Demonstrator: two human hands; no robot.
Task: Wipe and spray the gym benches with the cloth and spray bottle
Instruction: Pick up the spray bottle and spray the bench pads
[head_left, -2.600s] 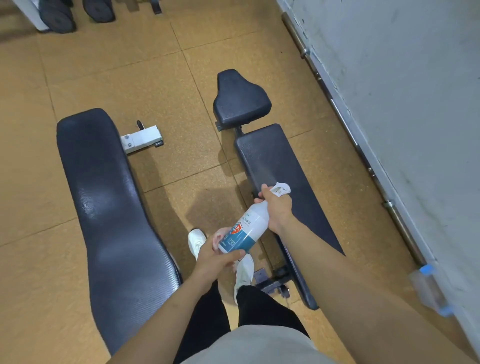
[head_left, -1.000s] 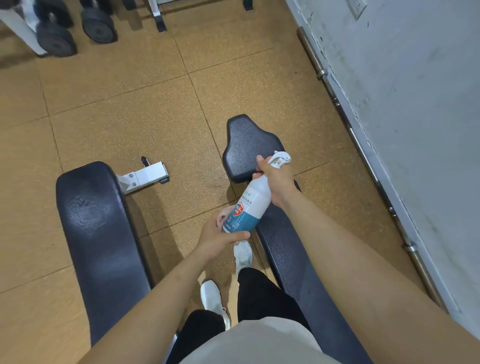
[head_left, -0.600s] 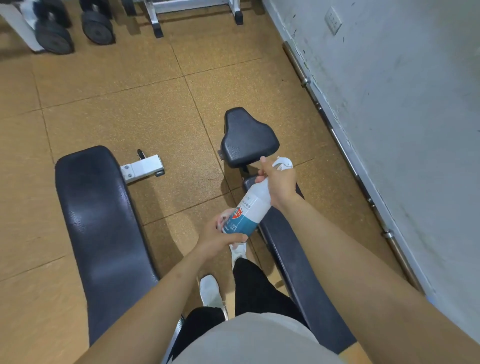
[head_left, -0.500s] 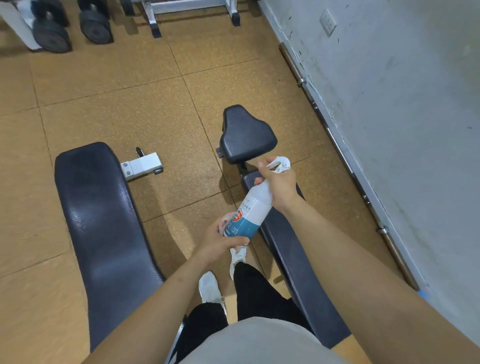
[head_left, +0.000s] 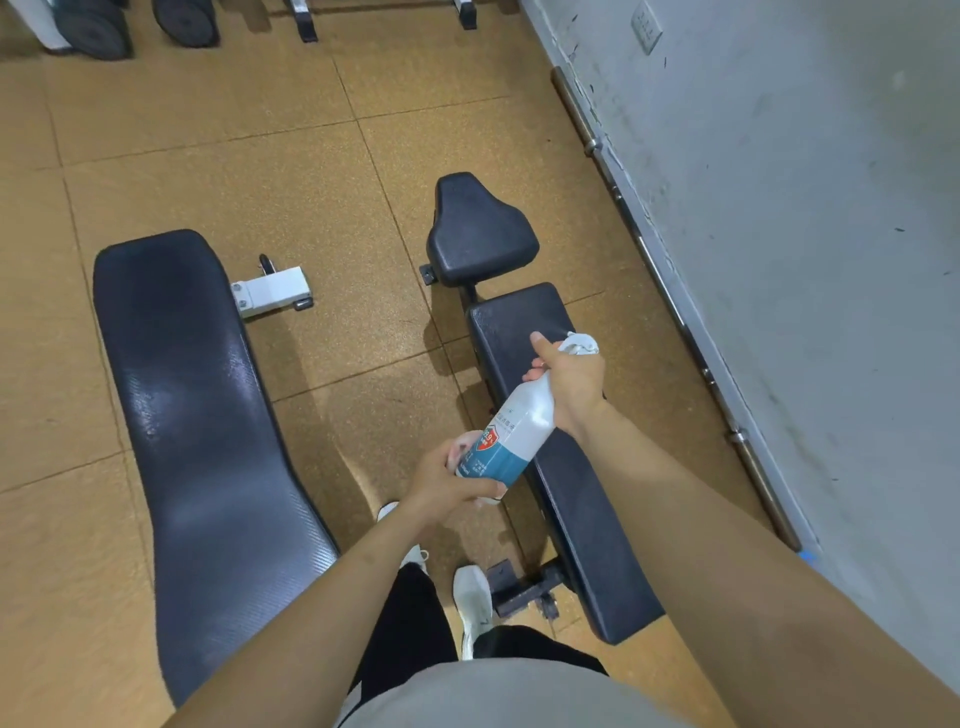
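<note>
The spray bottle (head_left: 511, 439) sits tilted at centre frame, nozzle toward the upper right, over the near half of the right bench (head_left: 566, 467). The right hand (head_left: 571, 382) grips its neck and trigger head. The left hand (head_left: 447, 486) cups its base, fingers closed around it. The left bench (head_left: 197, 415) fills the lower left. A barbell (head_left: 670, 296) lies along the wall (head_left: 805, 208) at right.

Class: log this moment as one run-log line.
right hand: trigger | left hand: bottle base | spray bottle: over right bench
</note>
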